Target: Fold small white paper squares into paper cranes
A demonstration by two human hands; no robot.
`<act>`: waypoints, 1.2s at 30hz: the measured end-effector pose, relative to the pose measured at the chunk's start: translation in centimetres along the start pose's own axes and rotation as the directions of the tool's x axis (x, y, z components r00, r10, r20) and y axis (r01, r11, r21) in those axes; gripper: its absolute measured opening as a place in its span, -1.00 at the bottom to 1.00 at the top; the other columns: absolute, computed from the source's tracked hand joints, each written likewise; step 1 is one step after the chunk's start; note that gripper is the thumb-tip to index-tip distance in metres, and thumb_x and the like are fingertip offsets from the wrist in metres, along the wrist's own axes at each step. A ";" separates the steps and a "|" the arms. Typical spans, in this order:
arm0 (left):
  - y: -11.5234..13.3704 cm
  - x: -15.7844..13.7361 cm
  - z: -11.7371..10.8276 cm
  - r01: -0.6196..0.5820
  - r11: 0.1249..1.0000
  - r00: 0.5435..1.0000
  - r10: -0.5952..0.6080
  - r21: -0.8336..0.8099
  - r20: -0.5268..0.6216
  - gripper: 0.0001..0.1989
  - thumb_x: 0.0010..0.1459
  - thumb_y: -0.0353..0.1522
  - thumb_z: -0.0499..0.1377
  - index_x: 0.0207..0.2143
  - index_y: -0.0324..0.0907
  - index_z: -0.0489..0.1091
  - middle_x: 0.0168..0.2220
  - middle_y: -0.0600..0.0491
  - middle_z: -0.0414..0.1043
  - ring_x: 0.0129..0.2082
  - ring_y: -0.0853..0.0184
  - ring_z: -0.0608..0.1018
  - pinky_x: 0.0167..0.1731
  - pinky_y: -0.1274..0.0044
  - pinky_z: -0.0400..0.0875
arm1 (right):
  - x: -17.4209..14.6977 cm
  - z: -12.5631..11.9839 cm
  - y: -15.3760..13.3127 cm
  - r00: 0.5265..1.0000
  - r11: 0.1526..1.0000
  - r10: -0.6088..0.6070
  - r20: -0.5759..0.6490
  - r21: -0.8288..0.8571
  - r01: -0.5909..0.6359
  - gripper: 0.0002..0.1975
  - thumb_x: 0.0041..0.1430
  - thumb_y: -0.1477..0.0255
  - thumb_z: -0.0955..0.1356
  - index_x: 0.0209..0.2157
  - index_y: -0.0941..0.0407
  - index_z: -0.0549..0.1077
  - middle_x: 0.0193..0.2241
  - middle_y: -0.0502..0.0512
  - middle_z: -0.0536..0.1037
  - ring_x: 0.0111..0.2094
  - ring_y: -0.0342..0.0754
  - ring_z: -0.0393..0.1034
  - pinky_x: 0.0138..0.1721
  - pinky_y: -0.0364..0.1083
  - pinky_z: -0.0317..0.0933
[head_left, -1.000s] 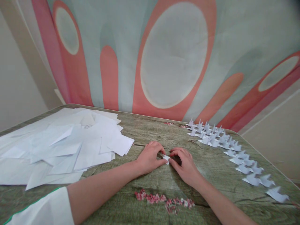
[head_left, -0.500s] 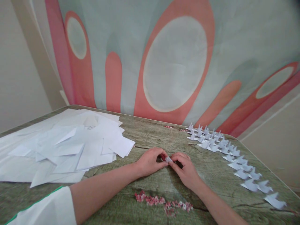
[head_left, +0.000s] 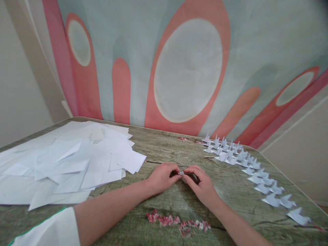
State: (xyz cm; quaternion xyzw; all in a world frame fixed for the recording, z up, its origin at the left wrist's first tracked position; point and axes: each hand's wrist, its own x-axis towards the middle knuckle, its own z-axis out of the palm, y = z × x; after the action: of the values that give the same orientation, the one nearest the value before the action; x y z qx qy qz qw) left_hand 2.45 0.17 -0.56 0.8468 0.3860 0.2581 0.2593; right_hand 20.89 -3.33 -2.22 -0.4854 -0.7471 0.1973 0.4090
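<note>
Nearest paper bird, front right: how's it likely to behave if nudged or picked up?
The paper bird is probably very light, being folded paper, so a nudge would likely slide it along the table. Folds probably stiffen it somewhat, but its thin raised points could crumple if pinched.

Bench [head_left: 153, 145]: grey-green wood-grain top, pink blossom print [head_left: 164, 218] at near centre. Far side: pale green backdrop [head_left: 138, 37] bearing coral shapes, some with pale ovals. Left: plain grey wall [head_left: 17, 82], darker vertical band. Right: plain beige-grey wall [head_left: 299, 153]. Light diffuse.
</note>
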 end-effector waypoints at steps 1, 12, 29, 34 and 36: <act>0.0 0.0 0.0 -0.008 1.000 1.000 0.007 0.009 0.006 -0.90 0.09 -0.34 0.14 -0.41 -0.17 0.40 -0.43 0.11 0.43 -0.37 0.37 0.44 -0.35 0.60 0.25 | 0.0 0.0 -0.1 1.000 1.000 -0.008 -0.007 0.005 0.008 -0.90 0.12 0.37 0.33 -0.31 0.08 0.43 -0.32 0.07 0.44 -0.24 -0.02 0.31 -0.18 -0.03 0.15; 0.2 -0.1 -0.1 -0.056 0.998 0.996 0.053 -0.037 -0.074 -0.92 0.10 -0.35 0.14 -0.39 -0.17 0.38 -0.37 0.08 0.41 -0.27 0.34 0.41 -0.24 0.55 0.26 | 0.1 0.0 -0.3 0.998 0.998 0.053 0.019 0.025 -0.054 -0.87 0.16 0.40 0.27 -0.44 0.11 0.35 -0.46 0.04 0.38 -0.38 -0.06 0.27 -0.34 -0.09 0.16; -0.5 -0.2 0.3 -0.124 0.989 0.991 0.127 0.077 -0.034 -0.92 0.04 -0.36 0.19 -0.37 -0.16 0.45 -0.32 0.03 0.38 -0.21 0.27 0.37 -0.14 0.47 0.23 | 0.0 0.1 -0.2 0.999 1.000 0.002 0.050 -0.003 -0.002 -0.89 0.14 0.40 0.29 -0.44 0.10 0.39 -0.44 0.06 0.43 -0.36 -0.05 0.30 -0.31 -0.08 0.18; -0.6 0.0 0.4 -0.098 0.991 0.995 0.100 0.094 -0.020 -0.90 0.01 -0.34 0.21 -0.37 -0.14 0.47 -0.30 0.04 0.37 -0.20 0.26 0.36 -0.15 0.47 0.23 | 0.0 0.0 -0.4 0.998 1.000 0.011 0.059 -0.013 -0.010 -0.87 0.15 0.40 0.28 -0.44 0.10 0.40 -0.44 0.06 0.43 -0.37 -0.06 0.30 -0.31 -0.08 0.18; -0.7 0.1 0.4 -0.084 0.993 0.996 0.087 0.086 -0.025 -0.92 0.00 -0.34 0.23 -0.40 -0.13 0.48 -0.32 0.04 0.36 -0.22 0.27 0.36 -0.16 0.48 0.23 | 0.0 0.0 -0.4 0.998 1.000 0.013 0.062 -0.017 -0.012 -0.87 0.15 0.39 0.28 -0.44 0.10 0.41 -0.44 0.06 0.43 -0.37 -0.06 0.31 -0.31 -0.08 0.19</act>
State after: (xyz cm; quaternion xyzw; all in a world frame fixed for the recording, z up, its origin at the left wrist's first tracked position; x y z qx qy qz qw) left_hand 2.41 0.52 -1.26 0.8691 0.3636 0.2643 0.2063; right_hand 20.62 -3.50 -1.90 -0.4870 -0.7581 0.2084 0.3803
